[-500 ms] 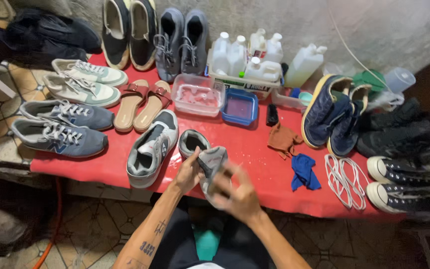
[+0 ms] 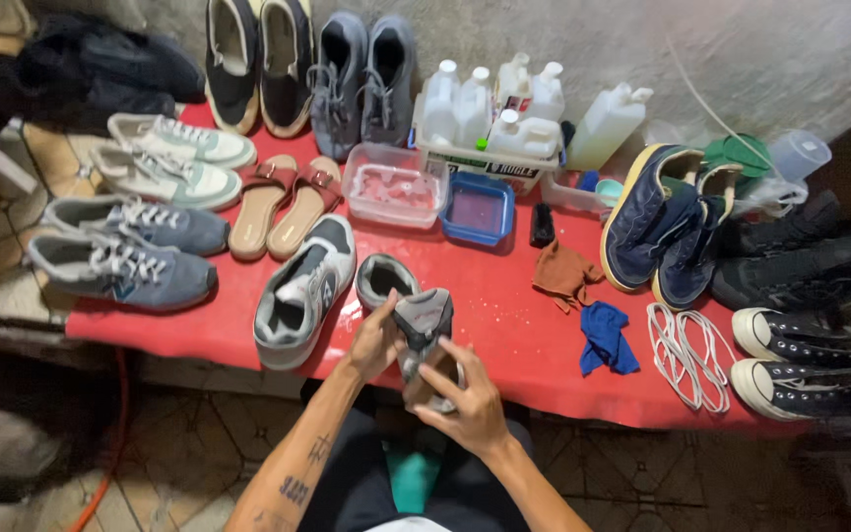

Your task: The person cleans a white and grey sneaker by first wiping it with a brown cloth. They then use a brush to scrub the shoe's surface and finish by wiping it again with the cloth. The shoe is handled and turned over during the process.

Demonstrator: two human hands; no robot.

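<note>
I'm seeing white plastic bottles (image 2: 490,103) standing at the red table's back, sitting in a white cardboard box (image 2: 475,163) bearing dark print, a white plastic jug (image 2: 608,123) leaning just beside it.

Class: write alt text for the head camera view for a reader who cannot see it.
Two bare hands, left hand and right hand, hold a grey sneaker over a red table crowded with shoes, white plastic bottles, cloths and white laces.
</note>
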